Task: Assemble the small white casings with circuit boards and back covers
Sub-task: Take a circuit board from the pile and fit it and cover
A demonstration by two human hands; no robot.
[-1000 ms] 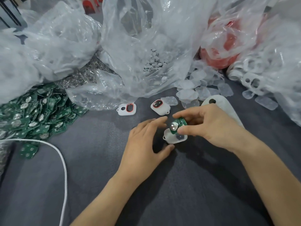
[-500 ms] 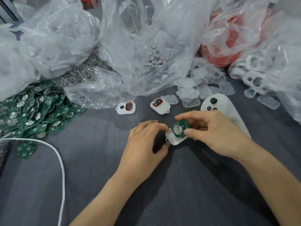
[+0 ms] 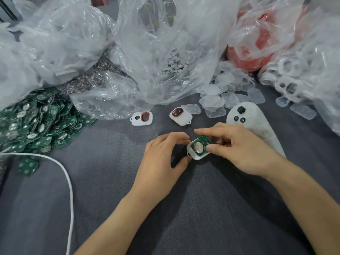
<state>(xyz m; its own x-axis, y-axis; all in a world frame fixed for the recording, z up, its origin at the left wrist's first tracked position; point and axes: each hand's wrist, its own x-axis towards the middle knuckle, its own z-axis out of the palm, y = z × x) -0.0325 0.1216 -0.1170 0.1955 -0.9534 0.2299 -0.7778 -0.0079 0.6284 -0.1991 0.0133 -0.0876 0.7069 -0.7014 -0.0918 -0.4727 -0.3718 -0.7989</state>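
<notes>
A small white casing (image 3: 195, 155) lies open side up on the grey cloth, with a green circuit board (image 3: 199, 145) and its round silver cell lying in it. My left hand (image 3: 163, 157) grips the casing's left end between thumb and fingers. My right hand (image 3: 237, 148) pinches the board between forefinger and thumb, down in the casing. Two other white casings with red rings, one (image 3: 142, 118) to the left and another (image 3: 180, 116) to the right, lie just beyond my hands. A heap of green boards (image 3: 36, 122) is at the left. Translucent covers (image 3: 220, 92) lie at the back right.
Big crumpled plastic bags (image 3: 165, 43) fill the back, one with small white discs (image 3: 174, 61), one with red parts (image 3: 257, 52). White casings (image 3: 288, 85) pile at the far right. A white controller (image 3: 246, 118) lies behind my right hand. A white cable (image 3: 68, 181) curves at the left.
My right hand has brought the green board down from a tilt above the casing until it lies flatter inside it. My left hand has stayed on the casing's left end.
</notes>
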